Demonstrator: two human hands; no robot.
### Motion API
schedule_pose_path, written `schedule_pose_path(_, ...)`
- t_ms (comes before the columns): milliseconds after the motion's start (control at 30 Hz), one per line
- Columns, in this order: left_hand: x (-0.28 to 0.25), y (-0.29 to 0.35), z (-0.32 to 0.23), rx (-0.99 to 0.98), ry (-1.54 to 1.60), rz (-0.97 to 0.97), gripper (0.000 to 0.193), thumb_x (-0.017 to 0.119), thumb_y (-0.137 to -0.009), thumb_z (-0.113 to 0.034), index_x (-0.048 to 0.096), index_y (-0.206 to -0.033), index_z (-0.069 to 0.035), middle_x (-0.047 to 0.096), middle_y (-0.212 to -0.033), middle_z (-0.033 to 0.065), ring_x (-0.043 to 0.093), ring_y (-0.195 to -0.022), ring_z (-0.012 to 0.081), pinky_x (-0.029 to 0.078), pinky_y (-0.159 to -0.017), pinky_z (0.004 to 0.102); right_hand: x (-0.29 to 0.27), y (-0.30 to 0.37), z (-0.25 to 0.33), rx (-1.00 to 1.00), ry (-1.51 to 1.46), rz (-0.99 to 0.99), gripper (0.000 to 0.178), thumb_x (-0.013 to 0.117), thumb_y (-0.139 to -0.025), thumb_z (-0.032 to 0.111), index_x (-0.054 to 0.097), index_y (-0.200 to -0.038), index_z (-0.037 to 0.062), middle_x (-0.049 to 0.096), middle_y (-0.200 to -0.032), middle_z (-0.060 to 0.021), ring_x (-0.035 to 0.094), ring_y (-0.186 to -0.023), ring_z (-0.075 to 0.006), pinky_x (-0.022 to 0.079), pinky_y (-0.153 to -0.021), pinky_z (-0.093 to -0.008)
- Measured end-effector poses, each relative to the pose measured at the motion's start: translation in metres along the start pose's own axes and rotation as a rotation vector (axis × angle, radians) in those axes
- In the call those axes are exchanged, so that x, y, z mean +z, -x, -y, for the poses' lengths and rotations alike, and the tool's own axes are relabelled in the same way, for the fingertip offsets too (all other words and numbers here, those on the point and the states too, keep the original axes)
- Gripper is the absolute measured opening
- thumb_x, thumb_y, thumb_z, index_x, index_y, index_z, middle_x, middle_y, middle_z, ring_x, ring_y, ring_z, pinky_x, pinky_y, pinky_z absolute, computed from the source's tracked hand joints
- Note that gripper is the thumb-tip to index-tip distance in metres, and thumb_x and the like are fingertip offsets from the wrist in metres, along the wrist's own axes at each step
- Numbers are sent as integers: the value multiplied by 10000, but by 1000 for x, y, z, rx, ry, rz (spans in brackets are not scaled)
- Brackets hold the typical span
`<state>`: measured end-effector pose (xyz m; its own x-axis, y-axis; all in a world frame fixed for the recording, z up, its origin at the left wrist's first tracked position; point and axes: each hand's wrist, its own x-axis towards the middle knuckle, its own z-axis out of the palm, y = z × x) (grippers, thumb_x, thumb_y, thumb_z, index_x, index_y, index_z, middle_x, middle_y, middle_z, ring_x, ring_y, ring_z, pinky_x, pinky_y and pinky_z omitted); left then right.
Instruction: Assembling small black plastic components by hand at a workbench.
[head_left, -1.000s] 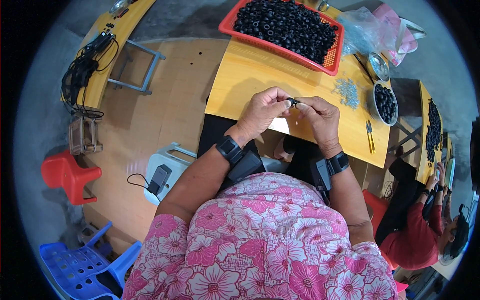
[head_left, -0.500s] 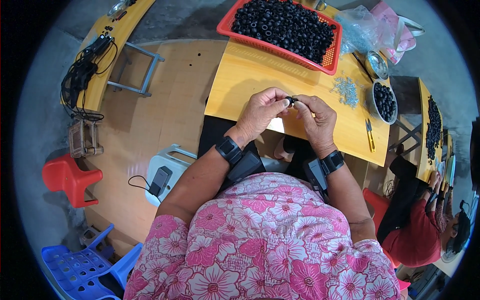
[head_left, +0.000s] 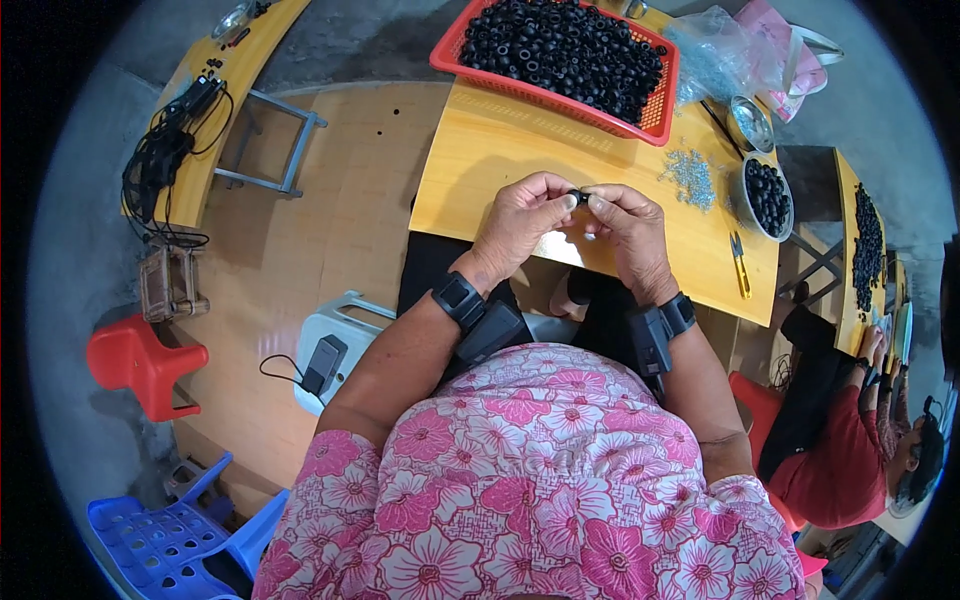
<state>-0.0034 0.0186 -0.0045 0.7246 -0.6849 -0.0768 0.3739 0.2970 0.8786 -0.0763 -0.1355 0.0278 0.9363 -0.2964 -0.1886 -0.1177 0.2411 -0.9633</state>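
Above the front edge of the yellow table [head_left: 480, 150], my left hand [head_left: 522, 222] pinches a small black round part [head_left: 579, 198] between thumb and fingers. My right hand [head_left: 630, 232] meets it from the other side, thumb and forefinger closed on the same part. The fingers cover most of it, so its exact shape is hidden. Beyond the hands stands a red plastic basket [head_left: 550, 95] heaped with black ring-like parts [head_left: 560, 55]. To the right lie a scatter of small clear pieces [head_left: 690, 180] and a bowl [head_left: 745, 215] of black round parts.
Yellow-handled thread snips [head_left: 740, 265] lie near the table's right edge. A metal bowl [head_left: 750, 125], a clear plastic bag [head_left: 715, 50] and a pink bag [head_left: 780, 55] sit at the back right. A person in red [head_left: 835, 460] works at another table on the right.
My right hand has turned slightly and its wrist has shifted a little outward. Both hands keep their pinch on the small black part. The view has shifted slightly.
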Motion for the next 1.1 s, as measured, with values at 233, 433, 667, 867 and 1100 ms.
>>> schedule_pose_path(233, 5, 3, -9, -13, -52, -2, 192, 575, -931, -115, 583, -1100, -24, 613, -942, 33, 558, -795, 66, 452, -685, 178, -3, -2, -5, 204, -377, 197, 206, 578, -906, 140, 613, -1040, -13, 647, -916, -69, 595, -743, -127, 500, -742, -279)
schedule_pose_path(433, 3, 3, -7, -18, 5, 30, 202, 564, -932, -91, 576, -1118, -14, 626, -965, 53, 607, -842, 96, 519, -769, 228, -5, 0, -5, 244, -436, 277, 255, 565, -917, 219, 621, -995, -18, 643, -866, -66, 580, -717, -139, 496, -745, -314)
schedule_pose_path(667, 3, 0, -5, 8, -89, 71, 180, 546, -938, -77, 569, -1109, -22, 620, -932, 52, 628, -834, 113, 539, -757, 236, -8, 1, -13, 278, -527, 270, 233, 566, -916, 229, 622, -963, 8, 616, -798, -35, 579, -754, -164, 484, -736, -337)
schedule_pose_path(867, 5, 1, -7, 33, -172, 81, 182, 535, -942, -75, 566, -1114, -23, 616, -923, 46, 613, -822, 98, 532, -742, 229, -10, -1, -12, 364, -538, 277, 233, 575, -907, 262, 615, -948, 35, 617, -796, -34, 601, -803, -186, 485, -727, -339)
schedule_pose_path(1100, 5, 1, -7, 24, -181, 61, 181, 537, -938, -80, 571, -1107, -21, 616, -924, 42, 598, -809, 85, 524, -722, 218, -12, -5, -10, 450, -545, 244, 265, 595, -875, 302, 624, -898, 40, 629, -795, -46, 631, -814, -232, 502, -731, -342)
